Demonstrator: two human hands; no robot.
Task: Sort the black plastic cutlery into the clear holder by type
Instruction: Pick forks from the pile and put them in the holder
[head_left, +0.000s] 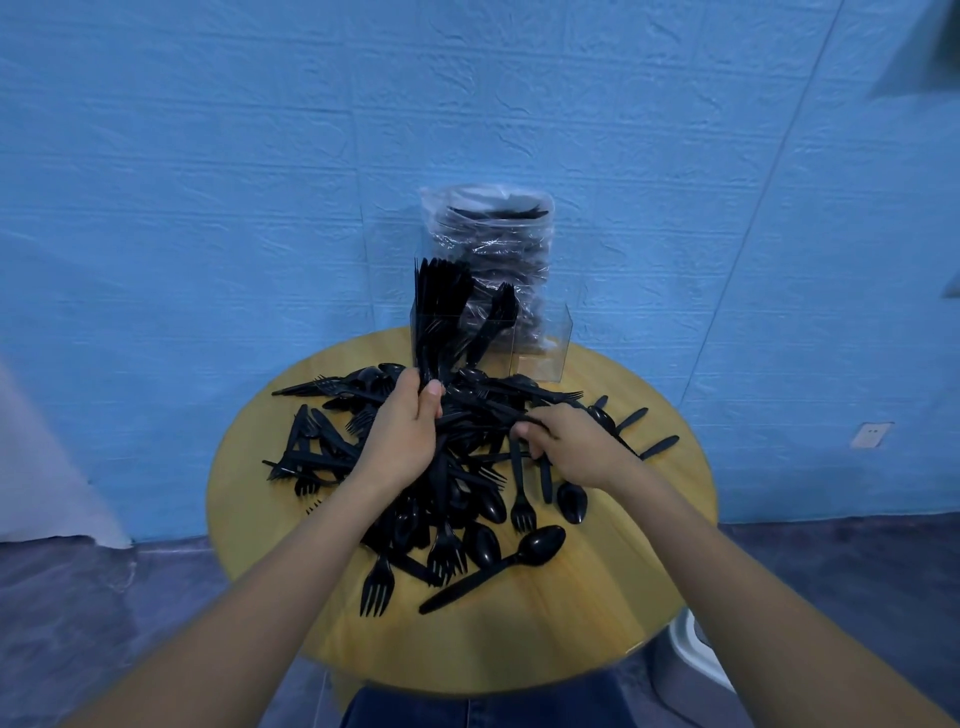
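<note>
A blue textured wall (208, 182) fills the background. In front of it stands the round, light wooden counter (597, 597). At the counter's far edge, against the wall, a clear plastic bag stuffed with black cutlery (493, 244) stands upright. Just in front of the bag is the clear, box-shaped plastic holder (540, 353) with its compartments; the left compartment holds a dense upright bunch of black plastic forks (441, 296), a middle one holds a few more black pieces (493, 322), and the right one looks bare.

A loose pile of black plastic forks, spoons and knives (457, 483) covers the middle of the counter, spreading left and right. One black plastic spoon (498, 566) lies apart at the near edge of the pile, beside a single black fork (378, 587).

The left hand (405, 436) is over the pile just below the holder, its grip closed round several black handles (434, 384) that point up toward the holder's left compartment. The right hand (571, 447) rests on the pile's right side, fingers curled and pinching a thin black piece (498, 410) that runs left toward the other hand; its type cannot be told.
</note>
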